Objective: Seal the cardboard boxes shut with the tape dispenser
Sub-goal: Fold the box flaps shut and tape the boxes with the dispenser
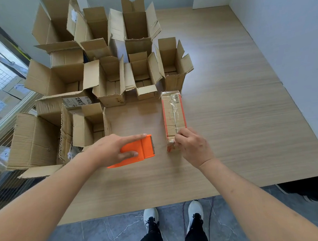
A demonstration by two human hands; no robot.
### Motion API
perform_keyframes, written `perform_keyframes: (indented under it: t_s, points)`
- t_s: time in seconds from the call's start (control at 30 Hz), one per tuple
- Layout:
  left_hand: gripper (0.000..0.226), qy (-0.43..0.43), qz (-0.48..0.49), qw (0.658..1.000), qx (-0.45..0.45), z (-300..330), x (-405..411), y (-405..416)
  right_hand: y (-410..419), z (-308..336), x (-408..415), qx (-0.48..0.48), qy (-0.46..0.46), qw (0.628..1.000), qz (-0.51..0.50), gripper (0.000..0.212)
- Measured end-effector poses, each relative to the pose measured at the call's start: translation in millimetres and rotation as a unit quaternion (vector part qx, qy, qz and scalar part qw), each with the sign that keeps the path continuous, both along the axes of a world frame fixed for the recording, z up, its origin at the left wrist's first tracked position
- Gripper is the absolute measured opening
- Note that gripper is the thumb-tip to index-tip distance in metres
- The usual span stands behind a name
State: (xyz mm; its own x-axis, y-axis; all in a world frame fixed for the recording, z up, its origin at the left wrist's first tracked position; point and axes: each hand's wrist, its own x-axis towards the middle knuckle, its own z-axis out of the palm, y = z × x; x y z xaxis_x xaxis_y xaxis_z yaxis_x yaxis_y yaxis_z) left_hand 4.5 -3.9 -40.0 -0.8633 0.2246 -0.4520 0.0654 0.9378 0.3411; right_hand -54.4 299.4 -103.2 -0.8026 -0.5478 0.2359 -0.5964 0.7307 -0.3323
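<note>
A narrow closed cardboard box [173, 115] with red edge stripes and clear tape along its top lies lengthwise on the wooden table [239, 114]. My right hand [192, 146] presses its curled fingers against the box's near end. My left hand [115, 150] grips the orange tape dispenser [143, 150], index finger stretched along its top, thumb on its side. The dispenser's blade end faces the box, a short gap to its left. A faint strip of clear tape seems to span that gap.
Several open cardboard boxes [109, 82] with raised flaps crowd the left and far side of the table. The table's near edge [142, 209] is just above my white shoes [150, 218]. White walls stand on the right. A railing and window are on the left.
</note>
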Motion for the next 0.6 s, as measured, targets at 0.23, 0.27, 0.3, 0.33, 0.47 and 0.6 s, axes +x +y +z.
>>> perform_keyframes:
  t_s: [0.23,0.27,0.3,0.33,0.47,0.6]
  points:
    - [0.065,0.003,0.018,0.997,-0.078,-9,-16,50,-24,3,4,0.026,-0.071,0.994,-0.079,0.035]
    - [0.064,0.001,0.026,0.997,-0.078,-9,-18,57,-29,3,4,0.042,-0.071,0.993,-0.089,0.035]
    - [0.064,0.002,0.032,0.997,-0.076,-9,-20,63,-34,3,3,0.059,-0.072,0.991,-0.098,0.035]
    - [0.064,0.004,0.039,0.997,-0.072,-7,-23,70,-38,2,3,0.075,-0.070,0.989,-0.106,0.036]
    - [0.055,-0.008,0.051,0.996,-0.077,1,-37,91,-43,-2,3,0.122,-0.050,0.983,-0.126,0.035]
    - [0.054,-0.056,0.056,0.994,-0.080,3,-46,93,-46,-3,4,0.137,-0.056,0.981,-0.128,0.032]
